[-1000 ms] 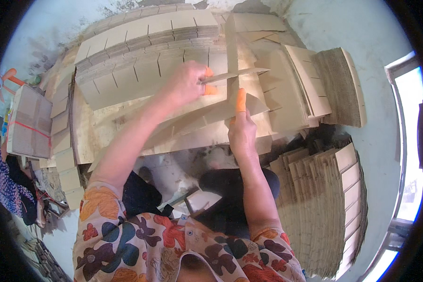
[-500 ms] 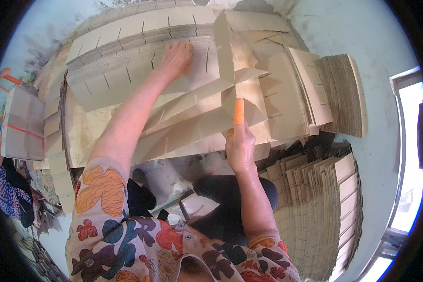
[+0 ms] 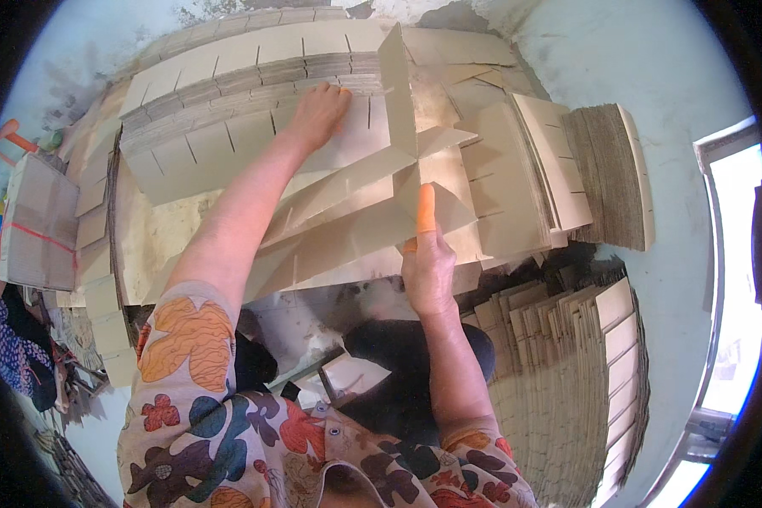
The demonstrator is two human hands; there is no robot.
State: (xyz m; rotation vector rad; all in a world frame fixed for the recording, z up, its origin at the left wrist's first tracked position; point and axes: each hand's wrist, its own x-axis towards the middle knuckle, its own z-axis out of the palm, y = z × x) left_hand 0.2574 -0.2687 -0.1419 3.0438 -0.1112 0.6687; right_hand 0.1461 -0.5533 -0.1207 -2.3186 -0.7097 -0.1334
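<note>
At the far left a tied bundle of cardboard with a red string stands on edge, well apart from the work. Next comes the long stack of slotted cardboard strips, laid flat in rows; the left hand reaches out to it, palm down, fingers spread and flat on the top strip near the stack's right end, gripping nothing that I can see. To lift one strip cleanly, I judge the fingertips should drag only the top sheet toward the body until its edge overhangs, so the one beneath stays put. In the middle lies the half-built cardboard divider, its long strips crossed by one upright strip. The right hand steadies its near edge, forefinger in an orange finger cot pointing up against the card, the other fingers curled behind where the grip is hidden. Keeping that hand firm should stop the crossed pieces from slipping out of their slots. To the right lean fanned stacks of cut strips
</note>
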